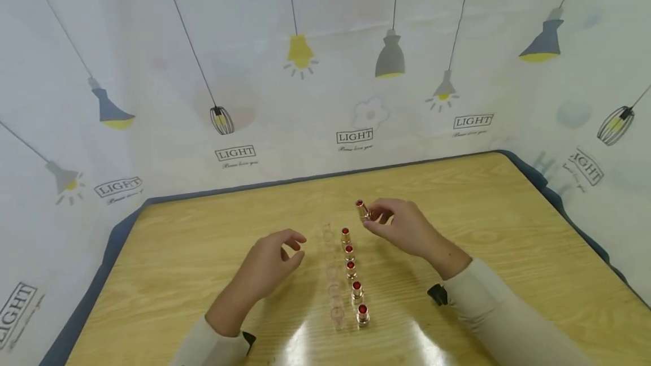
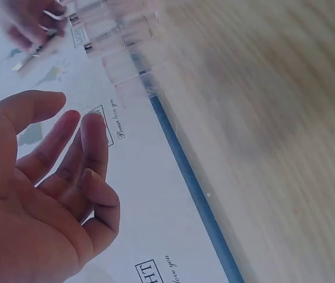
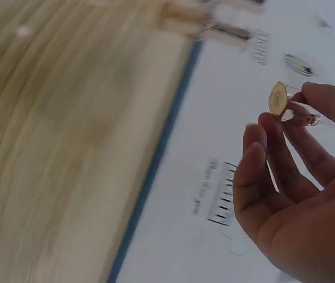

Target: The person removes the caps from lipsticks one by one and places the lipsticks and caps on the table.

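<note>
My right hand [image 1: 407,227] pinches a lipstick tube [image 1: 362,209] between thumb and fingertips, above the far end of a row. Its red tip points up, and the right wrist view shows its gold-coloured angular base [image 3: 278,100]. Several more red-tipped lipsticks [image 1: 350,269] stand upright in a line on the table. Just left of them runs a parallel row of clear, pinkish caps [image 1: 337,316]. Beside those caps hovers my left hand [image 1: 267,267], fingers loosely bent with nothing in them. In the left wrist view, the caps [image 2: 126,68] appear past the fingertips.
The wood-grain table [image 1: 203,242] ends at a dark blue edge [image 1: 254,186] along the back and sides. Behind it hangs a pale wall covering [image 1: 305,117] printed with lamps and lettering. A dark strap [image 1: 437,295] shows at the right sleeve.
</note>
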Motion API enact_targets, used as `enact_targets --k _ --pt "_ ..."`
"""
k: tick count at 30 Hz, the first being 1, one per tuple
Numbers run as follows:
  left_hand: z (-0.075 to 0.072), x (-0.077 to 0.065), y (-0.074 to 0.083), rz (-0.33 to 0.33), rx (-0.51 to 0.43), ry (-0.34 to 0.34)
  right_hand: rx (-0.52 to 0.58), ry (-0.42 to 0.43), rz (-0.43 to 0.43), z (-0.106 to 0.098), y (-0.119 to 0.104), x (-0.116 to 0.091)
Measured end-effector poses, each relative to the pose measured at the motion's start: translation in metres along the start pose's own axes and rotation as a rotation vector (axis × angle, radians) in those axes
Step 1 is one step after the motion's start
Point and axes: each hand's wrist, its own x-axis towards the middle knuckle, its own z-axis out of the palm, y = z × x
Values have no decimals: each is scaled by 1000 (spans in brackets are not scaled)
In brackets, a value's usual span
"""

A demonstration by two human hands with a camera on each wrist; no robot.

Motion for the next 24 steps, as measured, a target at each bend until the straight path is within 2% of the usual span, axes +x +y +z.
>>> enact_targets --k 6,9,15,24 --pt "-1 -18 -1 21 -8 -48 -65 -172 43 12 21 30" --pt "-1 -27 -4 10 -14 -66 -82 -221 22 19 28 40" --pt "0 -44 -8 -14 -7 -61 -125 -289 18 33 31 51" --pt "-1 -50 -2 -7 -7 -50 -134 -345 72 40 29 57"
